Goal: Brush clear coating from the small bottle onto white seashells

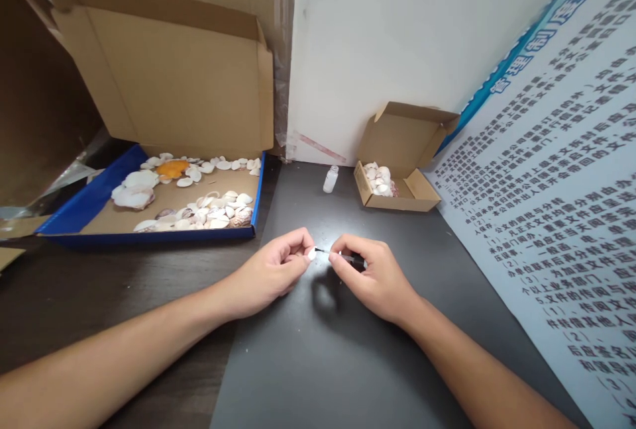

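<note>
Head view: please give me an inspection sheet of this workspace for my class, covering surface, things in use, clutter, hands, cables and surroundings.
Surface: dark grey sheet over a wood-grain table.
Things in use: small white piece; black-handled brush, tip at the piece, contact too small to confirm; uncapped bottle with whitish contents.
Clutter: blue-sided box and small cardboard box, both open, holding shells.
Hands: left hand pinches the piece; right hand grips the brush.
Cables: nothing seen.
Surroundings: white panel behind, printed poster at right.
</note>
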`<state>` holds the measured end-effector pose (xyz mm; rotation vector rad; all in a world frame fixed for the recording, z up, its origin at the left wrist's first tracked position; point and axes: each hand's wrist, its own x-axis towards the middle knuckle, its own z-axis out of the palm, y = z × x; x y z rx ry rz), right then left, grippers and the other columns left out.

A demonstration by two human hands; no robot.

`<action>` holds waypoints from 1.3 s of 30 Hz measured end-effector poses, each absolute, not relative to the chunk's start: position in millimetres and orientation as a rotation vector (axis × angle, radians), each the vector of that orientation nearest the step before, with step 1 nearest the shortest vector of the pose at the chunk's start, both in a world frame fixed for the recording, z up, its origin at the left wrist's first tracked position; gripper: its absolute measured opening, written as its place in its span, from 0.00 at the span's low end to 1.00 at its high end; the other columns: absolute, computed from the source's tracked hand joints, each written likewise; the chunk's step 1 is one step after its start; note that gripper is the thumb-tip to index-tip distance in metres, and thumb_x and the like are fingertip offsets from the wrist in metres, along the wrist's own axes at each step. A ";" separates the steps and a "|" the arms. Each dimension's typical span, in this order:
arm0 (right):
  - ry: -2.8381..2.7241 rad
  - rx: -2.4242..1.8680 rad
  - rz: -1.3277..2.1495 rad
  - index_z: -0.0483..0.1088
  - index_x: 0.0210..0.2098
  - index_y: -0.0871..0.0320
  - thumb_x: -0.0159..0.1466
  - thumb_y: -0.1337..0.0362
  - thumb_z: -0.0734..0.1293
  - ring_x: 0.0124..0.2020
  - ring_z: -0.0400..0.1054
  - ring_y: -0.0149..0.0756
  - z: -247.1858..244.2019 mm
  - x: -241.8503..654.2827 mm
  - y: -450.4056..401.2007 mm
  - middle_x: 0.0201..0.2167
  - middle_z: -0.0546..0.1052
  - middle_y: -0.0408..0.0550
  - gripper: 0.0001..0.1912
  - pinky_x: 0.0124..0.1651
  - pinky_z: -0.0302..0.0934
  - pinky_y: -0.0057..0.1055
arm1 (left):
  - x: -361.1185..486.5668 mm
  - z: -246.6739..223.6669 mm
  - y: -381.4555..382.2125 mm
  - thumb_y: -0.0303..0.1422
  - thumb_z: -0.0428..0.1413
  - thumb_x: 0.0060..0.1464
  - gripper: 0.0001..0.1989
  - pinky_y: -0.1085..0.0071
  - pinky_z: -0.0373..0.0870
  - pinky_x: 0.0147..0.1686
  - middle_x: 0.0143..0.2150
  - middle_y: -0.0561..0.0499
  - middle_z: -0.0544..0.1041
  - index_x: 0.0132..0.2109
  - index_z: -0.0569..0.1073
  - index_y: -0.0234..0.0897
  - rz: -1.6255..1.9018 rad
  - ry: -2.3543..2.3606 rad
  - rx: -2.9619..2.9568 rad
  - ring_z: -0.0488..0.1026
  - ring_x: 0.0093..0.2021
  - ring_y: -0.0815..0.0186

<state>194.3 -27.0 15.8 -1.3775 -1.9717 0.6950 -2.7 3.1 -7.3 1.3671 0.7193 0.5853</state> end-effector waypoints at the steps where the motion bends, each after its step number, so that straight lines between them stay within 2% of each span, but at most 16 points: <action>1: -1.955 -1.402 0.681 0.68 0.28 0.57 0.63 0.66 0.63 0.23 0.58 0.28 15.9 194.2 -27.0 0.20 0.64 0.38 0.07 0.27 0.51 0.25 | -2.7 -7.4 3.0 0.43 0.51 0.62 0.13 0.74 0.46 0.19 0.21 0.62 0.53 0.36 0.60 0.41 0.586 0.721 1.366 0.48 0.20 0.74; 15: -1.924 -1.409 0.673 0.67 0.27 0.57 0.63 0.66 0.62 0.23 0.58 0.29 15.0 195.0 -27.4 0.20 0.65 0.38 0.08 0.28 0.52 0.25 | 1.2 -2.5 3.0 0.42 0.54 0.59 0.13 0.78 0.53 0.19 0.20 0.63 0.55 0.35 0.62 0.39 0.611 0.736 1.265 0.51 0.19 0.75; 33: -1.958 -1.395 0.746 0.64 0.26 0.57 0.62 0.70 0.62 0.24 0.59 0.28 13.3 194.9 -26.8 0.21 0.66 0.38 0.08 0.29 0.51 0.25 | 1.4 -0.4 3.0 0.38 0.55 0.56 0.10 0.80 0.54 0.18 0.18 0.63 0.54 0.34 0.63 0.38 0.626 0.744 1.145 0.50 0.18 0.76; 39: -2.024 -1.239 0.769 0.65 0.28 0.57 0.63 0.69 0.62 0.25 0.60 0.28 12.0 194.9 -29.3 0.23 0.67 0.39 0.07 0.30 0.52 0.26 | 1.0 -1.3 3.3 0.38 0.55 0.55 0.10 0.80 0.56 0.17 0.18 0.63 0.54 0.33 0.64 0.37 0.638 0.727 1.127 0.50 0.18 0.76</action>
